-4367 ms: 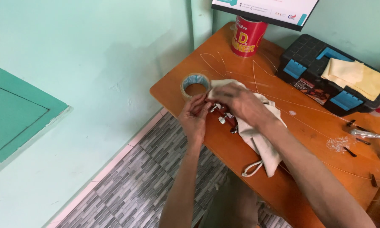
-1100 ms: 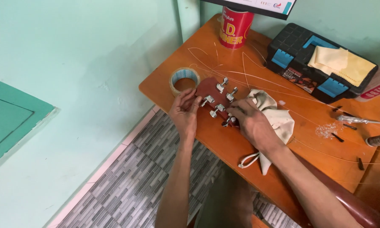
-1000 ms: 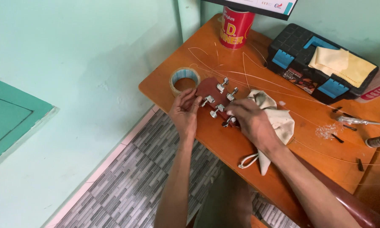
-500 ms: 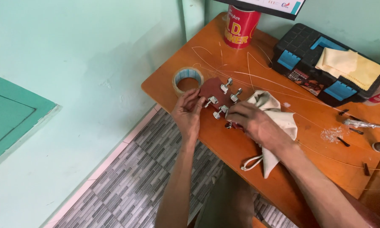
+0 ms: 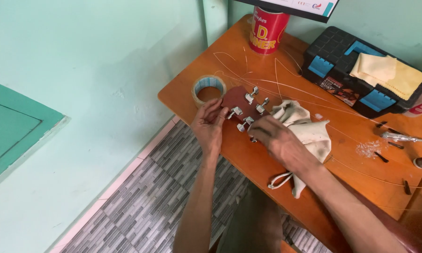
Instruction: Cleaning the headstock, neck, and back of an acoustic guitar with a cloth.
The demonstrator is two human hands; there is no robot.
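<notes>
Tape roll [image 5: 207, 88]: left of centre, flat on the orange table [image 5: 262, 159], just up-left of the headstock tip.
Left hand [image 5: 210, 125]: centre-left, fingers loosely curled, tips on the headstock's near-left edge and lowest tuning peg; nothing clasped.
Headstock [image 5: 237, 100]: reddish-brown, centre frame, long axis from upper left by the tape down-right under the right hand; chrome tuning pegs [image 5: 245, 124] along both edges; between the hands, touched by both.
Right hand [image 5: 279, 140]: right of centre, palm down over the neck end, fingers bent on pegs; grip hidden, cannot tell.
Cloth [image 5: 307, 133]: cream, bunched beneath and beyond the right hand.
Toolbox [image 5: 361, 70]: upper right, black and blue, yellow rag on top.
</notes>
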